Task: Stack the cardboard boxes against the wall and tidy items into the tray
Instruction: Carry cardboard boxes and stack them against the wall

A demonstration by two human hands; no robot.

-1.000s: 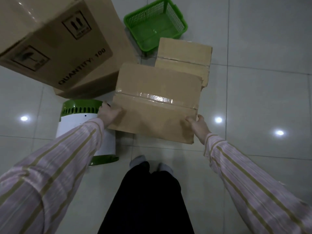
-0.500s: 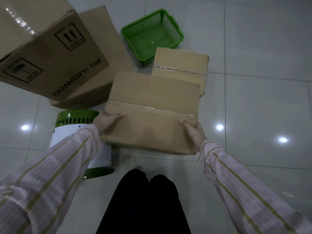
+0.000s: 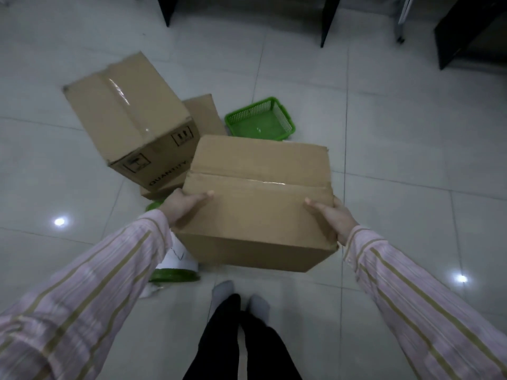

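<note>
Cardboard box (image 3: 258, 204): held clear of floor, long axis running left-right between left hand (image 3: 182, 208) and right hand (image 3: 333, 218); 1 hand clamped on each end, thumbs on top, other fingers hidden. Printed box (image 3: 129, 119) ahead-left, green tray (image 3: 260, 124) beyond.

Dim room, glossy pale-grey tile floor (image 3: 411, 160).
Thin grout lines. Two bright light reflections on the tiles: one (image 3: 59, 221) left of the left hand (image 3: 186, 207), one (image 3: 461, 278) lower right of the right hand (image 3: 333, 215). Well beyond both: two dark furniture legs (image 3: 327, 20), a metal leg on a caster (image 3: 399, 23), and a dark cabinet (image 3: 472, 31) far right.
</note>
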